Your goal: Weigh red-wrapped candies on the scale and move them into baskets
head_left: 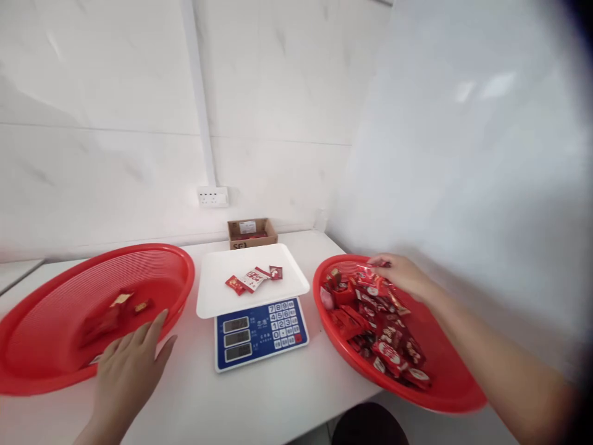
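My left hand [132, 361] lies over the front rim of the left red basket [178, 262], fingers stretched out and thumb apart, holding nothing. A few wrapped candies [142, 306] lie inside that basket. Over the right red basket [445, 395], my right hand [399, 272] has its fingers closed on a red wrapped candy [373, 276], partly hidden by the fingers. Beneath it is a pile of red candy packets [389, 352]. Between the baskets, a digital scale [259, 337] bears a white tray [215, 281] with a white-and-red packet [253, 279] and small red packets [235, 285] on it.
Behind the scale, a small open cardboard box [252, 243] with red contents stands near the wall. A wall socket [213, 196] is above it. The right basket overhangs the white table's [296, 395] edge, beside a grey panel. Something dark and round [369, 426] is below.
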`<state>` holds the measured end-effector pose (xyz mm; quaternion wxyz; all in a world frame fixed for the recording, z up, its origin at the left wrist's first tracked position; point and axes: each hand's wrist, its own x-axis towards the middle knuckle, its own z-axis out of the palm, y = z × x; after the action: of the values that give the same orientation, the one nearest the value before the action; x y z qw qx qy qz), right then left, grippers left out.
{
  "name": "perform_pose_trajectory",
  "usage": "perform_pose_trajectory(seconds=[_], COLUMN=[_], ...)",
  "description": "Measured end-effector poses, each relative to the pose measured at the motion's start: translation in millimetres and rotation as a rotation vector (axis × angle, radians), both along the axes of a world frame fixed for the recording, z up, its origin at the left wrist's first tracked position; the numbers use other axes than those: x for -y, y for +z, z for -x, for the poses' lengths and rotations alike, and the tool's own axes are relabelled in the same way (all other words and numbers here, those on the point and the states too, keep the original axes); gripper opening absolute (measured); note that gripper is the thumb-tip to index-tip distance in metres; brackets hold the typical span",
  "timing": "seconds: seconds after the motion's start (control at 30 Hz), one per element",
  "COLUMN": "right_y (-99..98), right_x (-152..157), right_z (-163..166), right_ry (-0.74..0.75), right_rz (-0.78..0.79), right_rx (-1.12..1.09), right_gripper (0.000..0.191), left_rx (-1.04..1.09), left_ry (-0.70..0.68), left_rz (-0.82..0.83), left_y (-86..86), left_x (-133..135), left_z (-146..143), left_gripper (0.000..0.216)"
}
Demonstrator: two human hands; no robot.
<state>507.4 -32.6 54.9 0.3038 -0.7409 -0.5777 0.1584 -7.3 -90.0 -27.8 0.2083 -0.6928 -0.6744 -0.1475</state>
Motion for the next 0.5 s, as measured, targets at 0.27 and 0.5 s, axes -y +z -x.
perform_pose_trajectory(seconds=[0.27, 0.5], right_y=[22.7, -2.8], right_x=[-37.0, -74.6], right_z=[118.9, 192.7], right_ry=[0.233, 0.345], right_rz=[0.023, 0.129], right_rx=[-0.322, -0.482], right_gripper=[0.012, 0.027], left_rx=[-0.043, -0.010], left_ry=[0.022, 0.019], left_rz=[0.011, 0.049], left_y=[0.7, 1.8], left_x=[4.0, 6.7], left_z=[-2.6, -2.4], left_gripper=[0.043, 0.042])
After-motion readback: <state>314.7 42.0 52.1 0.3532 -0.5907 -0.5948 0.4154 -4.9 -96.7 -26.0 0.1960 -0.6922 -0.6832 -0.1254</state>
